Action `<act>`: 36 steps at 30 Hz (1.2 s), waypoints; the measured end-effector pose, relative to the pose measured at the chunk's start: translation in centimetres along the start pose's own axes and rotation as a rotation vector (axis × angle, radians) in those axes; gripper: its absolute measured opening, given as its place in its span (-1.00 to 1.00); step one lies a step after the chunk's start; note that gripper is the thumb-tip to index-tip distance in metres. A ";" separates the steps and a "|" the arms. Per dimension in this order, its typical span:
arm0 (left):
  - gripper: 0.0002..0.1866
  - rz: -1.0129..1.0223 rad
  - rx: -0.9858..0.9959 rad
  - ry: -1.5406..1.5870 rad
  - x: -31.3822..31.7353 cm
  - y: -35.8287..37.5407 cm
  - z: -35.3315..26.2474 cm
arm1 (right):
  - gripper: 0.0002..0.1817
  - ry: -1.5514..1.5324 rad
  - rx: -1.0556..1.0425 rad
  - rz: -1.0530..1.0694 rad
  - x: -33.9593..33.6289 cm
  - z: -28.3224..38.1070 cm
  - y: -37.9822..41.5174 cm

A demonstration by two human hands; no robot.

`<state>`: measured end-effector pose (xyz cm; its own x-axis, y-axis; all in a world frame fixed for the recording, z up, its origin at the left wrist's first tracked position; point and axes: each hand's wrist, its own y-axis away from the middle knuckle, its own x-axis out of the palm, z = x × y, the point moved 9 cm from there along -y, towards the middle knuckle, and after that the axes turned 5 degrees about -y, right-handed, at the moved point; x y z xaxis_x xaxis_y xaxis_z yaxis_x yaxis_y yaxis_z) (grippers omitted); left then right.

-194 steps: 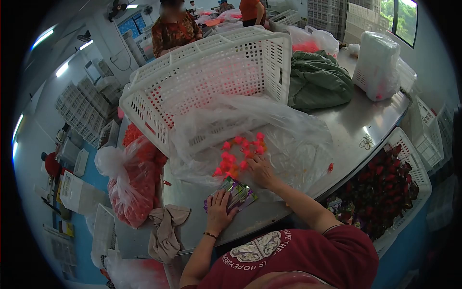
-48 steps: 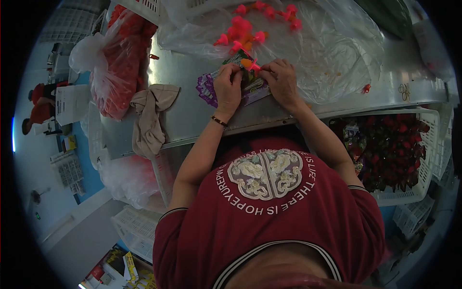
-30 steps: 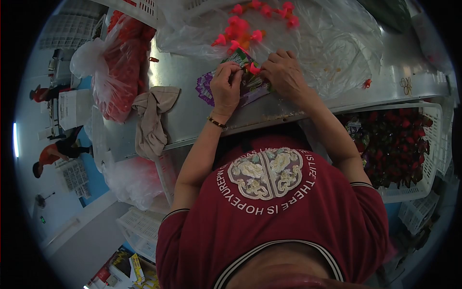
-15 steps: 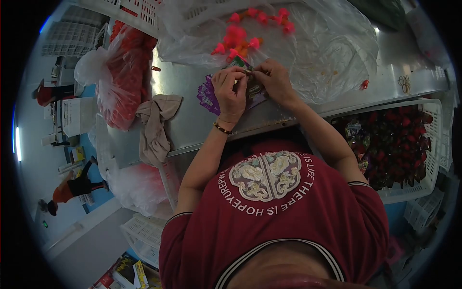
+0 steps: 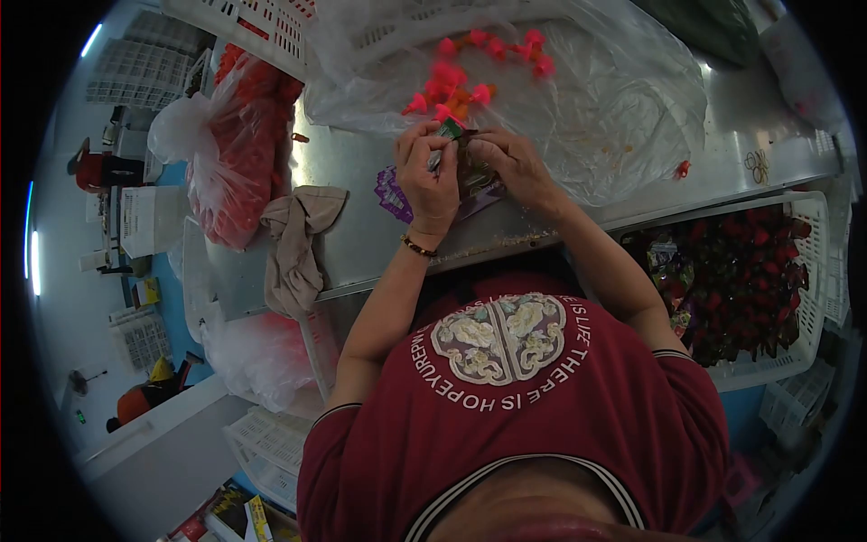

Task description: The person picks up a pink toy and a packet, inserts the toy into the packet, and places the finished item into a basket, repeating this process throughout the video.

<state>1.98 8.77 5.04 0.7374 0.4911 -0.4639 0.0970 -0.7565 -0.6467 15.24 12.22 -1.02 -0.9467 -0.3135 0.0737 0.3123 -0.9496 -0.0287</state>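
My left hand point(image 5: 426, 176) is closed, pinching a small printed packet point(image 5: 449, 128) with a green and red top edge. My right hand point(image 5: 517, 167) grips the other side of that packet with thumb and bent fingers. The packet's darker lower part shows between the hands, and what it contains I cannot make out. Purple printed packets point(image 5: 392, 195) lie fanned on the metal table beside my left wrist. Just beyond my fingers, several bright pink and orange plastic pieces point(image 5: 444, 83) rest on a clear plastic sheet point(image 5: 596, 117).
A beige cloth point(image 5: 302, 235) hangs over the metal table's point(image 5: 361, 262) edge. Clear bags of red pieces point(image 5: 237, 172) stand at left. A white crate point(image 5: 817, 271) at right holds many dark red packets point(image 5: 750, 271). Rubber bands point(image 5: 757, 166) lie far right. Two people are in the left background.
My hands have moved slightly apart, and the packet's green top now shows more between them. My right hand has turned, its thumb lying across the packet. A background person has moved lower.
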 end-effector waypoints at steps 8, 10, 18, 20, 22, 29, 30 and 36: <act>-0.85 0.402 -0.587 0.646 2.9 -1.0 2.8 | -0.78 0.360 -0.358 0.043 -1.3 5.4 -0.1; -0.85 0.501 -0.656 0.737 3.4 -0.4 2.8 | -0.78 0.383 -0.421 0.072 -1.2 6.6 0.1; -0.91 0.482 -0.733 0.833 4.8 2.3 2.9 | -0.82 0.435 -0.422 0.098 -1.6 6.6 0.5; -0.94 0.335 -0.747 0.814 3.9 1.9 3.0 | -0.83 0.391 -0.372 0.067 -2.2 5.8 0.1; -0.95 0.299 -0.687 0.806 3.9 1.8 2.8 | -0.84 0.347 -0.325 0.038 -2.6 5.4 -0.2; -0.94 0.193 -0.462 0.594 2.3 1.4 2.7 | -0.76 0.334 -0.194 0.048 -2.2 6.8 -0.5; -0.94 0.195 -0.463 0.594 2.3 1.5 2.6 | -0.74 0.358 -0.221 0.019 -2.1 7.2 -0.4; -0.95 0.121 -0.314 0.459 1.2 0.9 0.5 | -0.74 -0.008 -0.055 0.025 -1.8 4.2 -0.8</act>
<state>2.65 8.87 3.56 0.9638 0.2076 -0.1675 0.1358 -0.9223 -0.3618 17.03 13.57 3.05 -0.9381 -0.3369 0.0800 0.3303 -0.9400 -0.0858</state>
